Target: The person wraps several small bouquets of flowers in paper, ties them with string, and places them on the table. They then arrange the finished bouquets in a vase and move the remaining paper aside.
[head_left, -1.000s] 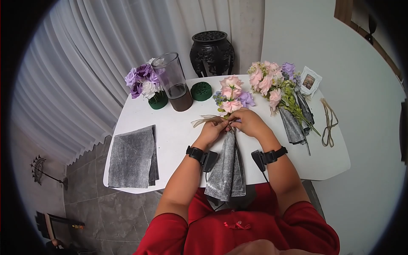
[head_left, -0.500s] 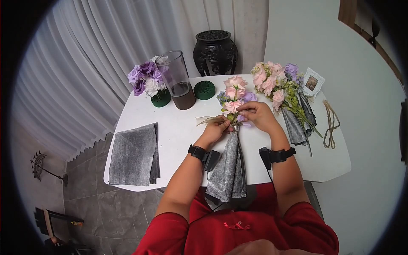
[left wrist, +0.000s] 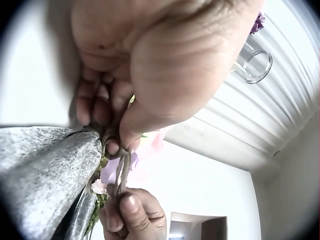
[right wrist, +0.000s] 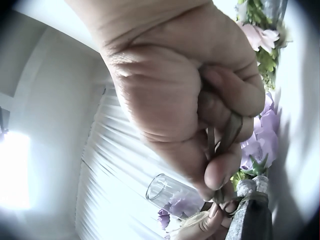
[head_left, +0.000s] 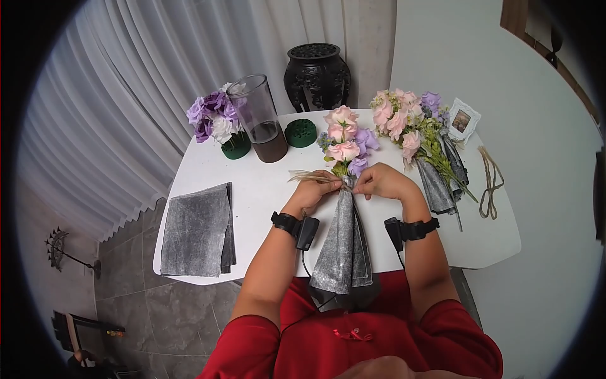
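Observation:
A bouquet of pink roses [head_left: 343, 151] and purple flowers [head_left: 366, 140] lies on the table, its stems wrapped in speckled grey paper [head_left: 338, 252] that flares toward the person. A thin brownish ribbon [left wrist: 122, 172] circles the wrap's neck. My left hand [head_left: 314, 192] pinches this ribbon at the neck between thumb and fingers; loose ribbon ends [head_left: 306, 175] stick out to its left. Just right of the neck, my right hand [head_left: 385, 183] pinches another length of ribbon, drawn between the hands in the left wrist view. In the right wrist view, ribbon [right wrist: 231, 132] also runs across its curled fingers.
Grey paper sheets [head_left: 197, 234] lie at the left of the white table [head_left: 271, 252]. Behind stand a glass vase [head_left: 265, 129], green foam [head_left: 300, 133] and purple-white flowers [head_left: 218, 117]. At right are another bouquet [head_left: 404, 120], a picture frame [head_left: 464, 120] and coiled ribbon [head_left: 490, 183].
My right hand rose from the neck to the lower flowers, then came back down to the ribbon. The left hand stayed near the neck. The purple flowers show more openly now.

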The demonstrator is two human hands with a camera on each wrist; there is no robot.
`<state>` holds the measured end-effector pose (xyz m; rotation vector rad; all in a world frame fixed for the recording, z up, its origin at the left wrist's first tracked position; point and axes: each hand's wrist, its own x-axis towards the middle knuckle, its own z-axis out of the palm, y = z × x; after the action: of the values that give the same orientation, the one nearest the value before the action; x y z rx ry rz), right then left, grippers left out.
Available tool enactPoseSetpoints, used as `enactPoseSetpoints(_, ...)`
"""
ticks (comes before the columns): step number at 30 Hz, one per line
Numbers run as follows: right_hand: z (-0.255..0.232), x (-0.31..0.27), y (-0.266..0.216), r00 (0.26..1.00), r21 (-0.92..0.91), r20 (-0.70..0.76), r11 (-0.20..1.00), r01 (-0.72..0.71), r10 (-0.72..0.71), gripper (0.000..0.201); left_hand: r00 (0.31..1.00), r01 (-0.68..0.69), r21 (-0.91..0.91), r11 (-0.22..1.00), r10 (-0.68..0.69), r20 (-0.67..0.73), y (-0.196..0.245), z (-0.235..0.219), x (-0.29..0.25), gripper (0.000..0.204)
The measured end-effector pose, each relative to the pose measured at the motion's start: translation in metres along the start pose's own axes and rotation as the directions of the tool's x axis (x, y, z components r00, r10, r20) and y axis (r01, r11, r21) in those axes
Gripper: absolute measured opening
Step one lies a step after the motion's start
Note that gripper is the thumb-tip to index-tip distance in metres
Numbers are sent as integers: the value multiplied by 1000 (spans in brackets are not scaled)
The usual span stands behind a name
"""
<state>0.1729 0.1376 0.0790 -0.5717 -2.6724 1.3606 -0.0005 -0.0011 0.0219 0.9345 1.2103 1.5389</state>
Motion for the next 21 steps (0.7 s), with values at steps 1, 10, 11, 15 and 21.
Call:
enactPoseSetpoints(1,2,2,3,996,23,83,1000,7,-9,19,1000,1,1,1000,-1,1,0,-2,0,11)
enactPoseSetpoints(10,10,15,16,994,196,-87,978,79,-62,23,998,2,244,970,-16,55,-3,-2,-1,13)
enactPoseSetpoints(11,14,17,16,981,135,-187,988,79,-53,24,997,-25,249,968,6,75,-5,-3,0,14)
enactPoseSetpoints(15,37,24,7,921,-84,-359,988,127,-149,23,989,-122,333,935,86,119,-9,-5,3,17)
enactPoseSetpoints(21,44,26,5,915,-35,-387,993,109,-114,25,998,-12,310,951,-8,64,7,1,-4,18)
